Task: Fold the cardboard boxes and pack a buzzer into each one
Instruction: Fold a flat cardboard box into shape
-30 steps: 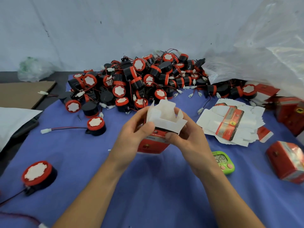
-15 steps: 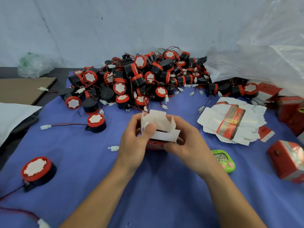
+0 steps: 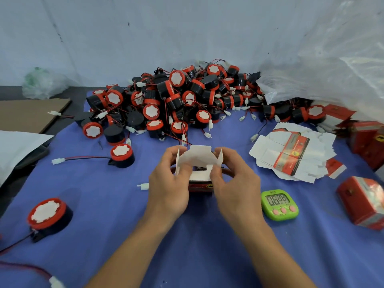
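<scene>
**Box lowered to the table, top flaps not yet closed**

The cardboard box [image 3: 197,157] is now resting on the blue-covered table [image 3: 187,256], near the centre. A second ago it was being held raised above the cloth. Both hands are staying on it. The left hand [image 3: 168,183] is curling round the box's left side, with its thumb pressing on the near white panel. The right hand [image 3: 236,183] is pinching the near panel's right corner between thumb and forefinger. Neither grip is spread; both are closing on cardboard.

The white top flaps are standing up: a far lid flap and two side tabs. Something dark is showing through the opening. It is probably a buzzer already loaded, but it is too small to confirm.

In my judgement, the lowering is giving the box firm support, so the step in hand is closing the top. The side tabs are likely going in first and the lid tucking over them.

A loose white connector [image 3: 143,186] is lying just left of the left hand. Whether its wire is leading into the box cannot be told; if it is, it is risking being trapped under the lid.

The buzzer pile [image 3: 176,100] is lying at the far side and the flat box blanks [image 3: 291,150] to the right. A finished red box [image 3: 363,202] is sitting at the right edge, and a green timer [image 3: 279,204] just beside the right wrist.
</scene>
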A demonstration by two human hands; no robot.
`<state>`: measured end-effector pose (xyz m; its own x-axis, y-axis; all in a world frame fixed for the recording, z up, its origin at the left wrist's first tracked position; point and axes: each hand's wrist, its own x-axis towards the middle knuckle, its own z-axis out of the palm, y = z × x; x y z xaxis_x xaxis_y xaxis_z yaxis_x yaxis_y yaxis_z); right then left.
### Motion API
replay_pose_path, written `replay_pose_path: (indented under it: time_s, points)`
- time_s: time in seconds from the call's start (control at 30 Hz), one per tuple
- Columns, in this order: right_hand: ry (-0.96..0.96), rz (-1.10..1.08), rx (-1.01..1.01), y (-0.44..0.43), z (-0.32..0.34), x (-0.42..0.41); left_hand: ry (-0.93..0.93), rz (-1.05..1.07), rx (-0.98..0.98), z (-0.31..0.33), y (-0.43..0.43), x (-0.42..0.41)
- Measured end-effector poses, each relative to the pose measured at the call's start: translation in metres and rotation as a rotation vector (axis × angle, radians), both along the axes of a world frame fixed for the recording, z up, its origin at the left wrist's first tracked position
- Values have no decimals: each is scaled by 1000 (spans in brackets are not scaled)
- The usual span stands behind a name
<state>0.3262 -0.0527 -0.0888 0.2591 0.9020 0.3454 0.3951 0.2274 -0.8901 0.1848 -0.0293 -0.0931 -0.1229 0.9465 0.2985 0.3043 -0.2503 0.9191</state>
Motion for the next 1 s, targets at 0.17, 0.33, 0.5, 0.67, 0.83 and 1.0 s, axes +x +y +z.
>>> replay_pose_path:
  time_s: [0.17, 0.33, 0.5, 0.67, 0.83, 1.0]
  points:
    - [189, 348, -92, 6, 1, 10, 128, 45, 59, -1, -2, 4]
    - [455, 376, -144, 12, 4, 18, 171, -70, 10, -4, -2, 5]
    - [427, 370, -196, 17, 0, 18, 192, -285, -17, -3, -1, -2]
    - [372, 343, -216, 18, -4, 25, -77, -425, -125, 0, 1, 4]
    - [407, 355, -185, 19, -5, 23, -77, -277, -201, 1, 6, 6]
    - [507, 472, -233, 20, -3, 27, -177, -173, -36, 2, 5, 8]
